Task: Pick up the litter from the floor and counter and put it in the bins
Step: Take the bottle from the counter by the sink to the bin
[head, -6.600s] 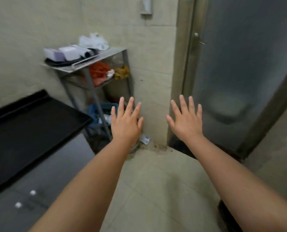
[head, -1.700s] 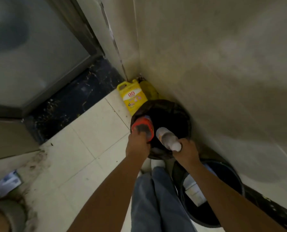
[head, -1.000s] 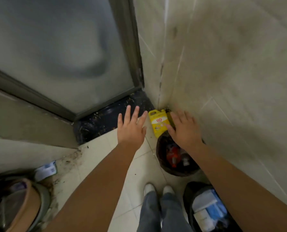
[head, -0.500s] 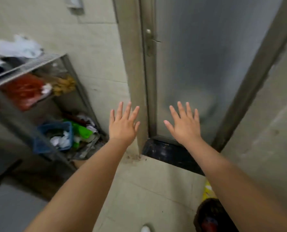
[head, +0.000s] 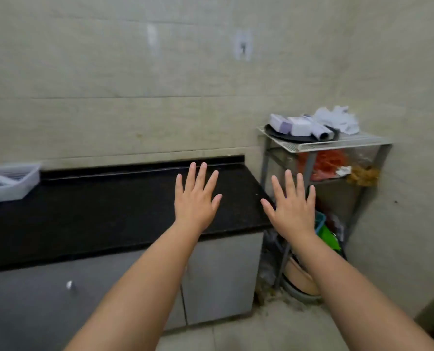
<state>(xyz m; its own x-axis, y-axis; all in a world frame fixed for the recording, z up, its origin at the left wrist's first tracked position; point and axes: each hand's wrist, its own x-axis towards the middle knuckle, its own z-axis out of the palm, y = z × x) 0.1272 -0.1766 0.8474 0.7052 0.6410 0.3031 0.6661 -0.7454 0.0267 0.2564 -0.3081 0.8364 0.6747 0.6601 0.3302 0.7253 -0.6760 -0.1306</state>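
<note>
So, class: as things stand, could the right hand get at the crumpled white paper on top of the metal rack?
Probably yes: the right hand is open and empty, and nothing stands between it and the crumpled white paper on the metal rack.

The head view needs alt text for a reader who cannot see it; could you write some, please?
Two empty hands, left hand and right hand, reach forward with fingers spread above a black stone counter. A cluttered grey metal shelf rack stands to its right against the tiled wall.
</note>
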